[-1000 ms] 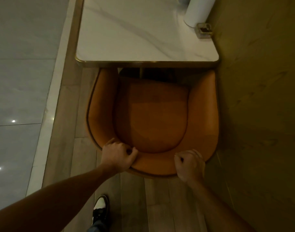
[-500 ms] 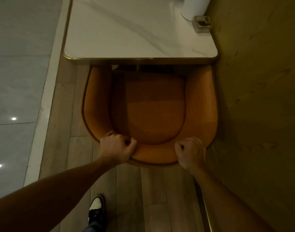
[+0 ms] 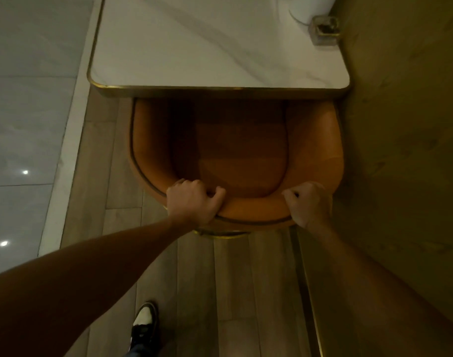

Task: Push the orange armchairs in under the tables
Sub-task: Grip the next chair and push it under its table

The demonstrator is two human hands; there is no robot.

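Over on the left runs the pale tiled floor [image 3: 22, 119], shiny enough to throw back two ceiling lights, then a strip of wood planking [image 3: 96, 161] where the seating sits, which is probably why the person stands on the boards, one black-and-white shoe [image 3: 144, 323] planted behind the chair for purchase.

The left hand [image 3: 193, 200] is curled into a grip over the left curve of the backrest, fingers [image 3: 215, 191] hooked down the inner face and the palm on the outside, a hold that lets the arm drive straight forward. The orange armchair [image 3: 235, 150] sits between the two hands with its front end already tucked beneath the marble table [image 3: 194, 47]; the brass edge crosses above the arms and the front of the seat, though much of the cushion shows (so I'd judge there's a little push left, if the base allows).

The right hand [image 3: 309, 204] is likewise closed around the right curve of the backrest, knuckles up. Gripping both sides likely keeps the chair square, since its right flank runs just beside the wood-panelled wall [image 3: 405, 150]. On the table's far right corner stand a white cylinder [image 3: 310, 6] and a small holder [image 3: 324, 28].
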